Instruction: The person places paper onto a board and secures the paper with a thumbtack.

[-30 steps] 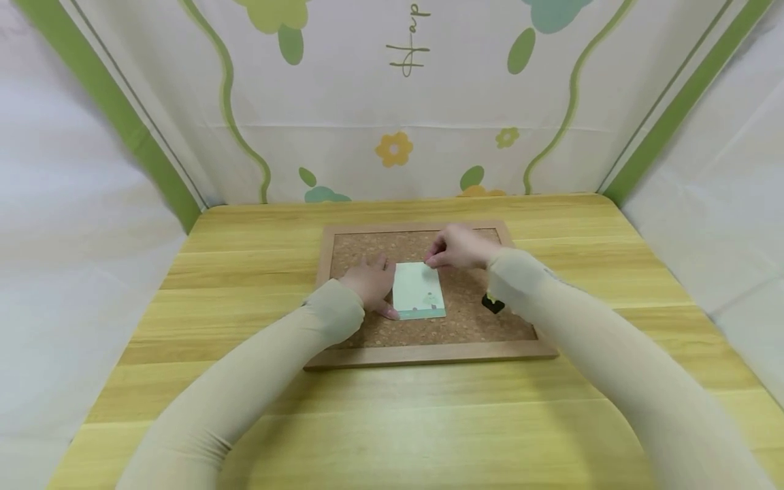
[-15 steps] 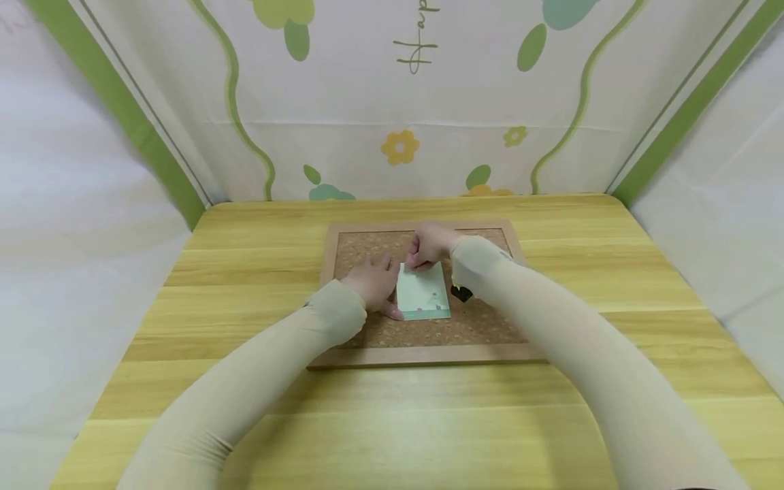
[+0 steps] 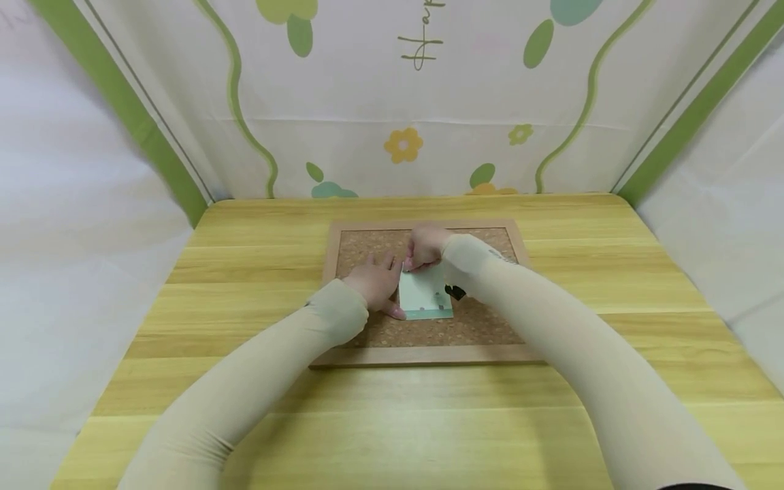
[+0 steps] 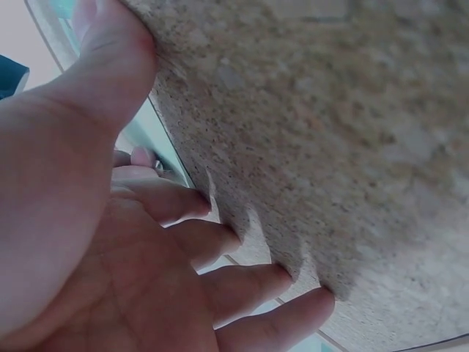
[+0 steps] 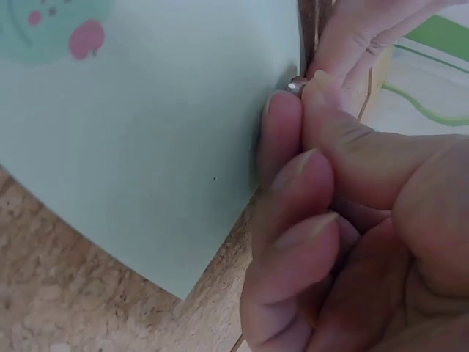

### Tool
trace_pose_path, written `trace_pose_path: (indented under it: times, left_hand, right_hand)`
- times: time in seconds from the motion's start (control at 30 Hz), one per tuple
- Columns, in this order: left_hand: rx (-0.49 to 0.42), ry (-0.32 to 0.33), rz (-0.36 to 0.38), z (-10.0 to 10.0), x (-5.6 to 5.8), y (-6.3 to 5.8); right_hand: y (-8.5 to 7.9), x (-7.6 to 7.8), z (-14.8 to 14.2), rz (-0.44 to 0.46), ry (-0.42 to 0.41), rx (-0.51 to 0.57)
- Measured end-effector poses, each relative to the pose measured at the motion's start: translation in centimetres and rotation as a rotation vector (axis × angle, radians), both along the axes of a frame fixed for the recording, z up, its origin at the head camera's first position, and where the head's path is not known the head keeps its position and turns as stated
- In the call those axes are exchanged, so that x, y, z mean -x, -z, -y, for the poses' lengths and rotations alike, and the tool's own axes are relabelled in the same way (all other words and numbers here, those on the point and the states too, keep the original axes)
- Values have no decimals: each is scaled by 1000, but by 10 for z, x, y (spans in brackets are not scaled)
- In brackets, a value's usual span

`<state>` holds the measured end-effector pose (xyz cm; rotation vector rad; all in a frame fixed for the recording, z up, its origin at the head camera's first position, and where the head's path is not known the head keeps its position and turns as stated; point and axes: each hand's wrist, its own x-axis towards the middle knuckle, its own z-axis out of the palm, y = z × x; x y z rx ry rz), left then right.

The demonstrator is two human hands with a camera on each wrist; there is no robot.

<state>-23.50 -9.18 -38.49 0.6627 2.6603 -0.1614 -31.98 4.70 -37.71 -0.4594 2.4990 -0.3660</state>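
Observation:
A pale green sheet of note paper point(image 3: 421, 294) with small printed pictures lies on a wood-framed corkboard point(image 3: 484, 324). Along the paper's left edge rests my left hand point(image 3: 375, 284), fingers spread and thumb near the lower left corner; its fingertips touch the cork in the left wrist view. My right hand point(image 3: 427, 246) is over the paper's upper left corner. Between its thumb and forefinger it pinches a small shiny thumbtack point(image 5: 296, 86) at the paper's edge. The other fingers are curled, and the tack's point is hidden. A tiny dark dot marks the paper in the right wrist view.
The corkboard lies flat on a wood-grain table point(image 3: 380, 422). A white curtain point(image 3: 343, 82) with flower prints stands at the table's far edge, and white cloth hangs on both sides. A black device point(image 3: 455, 292) sits under the right wrist.
My right hand has moved left from the paper's upper right corner to its upper left corner. The left hand and the paper hold their place on the board; the head view has shifted slightly.

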Motion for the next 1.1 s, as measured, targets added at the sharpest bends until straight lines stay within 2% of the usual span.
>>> trace_pose_path:
  times: [0.3,0.57,1.1]
  left_hand:
    - [-14,-17,27,-1,-2,-4]
    - [-16,-23,45,0,-2,-4]
    - [-3,-13,51,1,-3,-4]
  right_hand:
    - [-3,-4,2,-34,-8,11]
    - [-6,-10,1,-97,-48,-6]
    - [-1,0,-3,15,27,92]
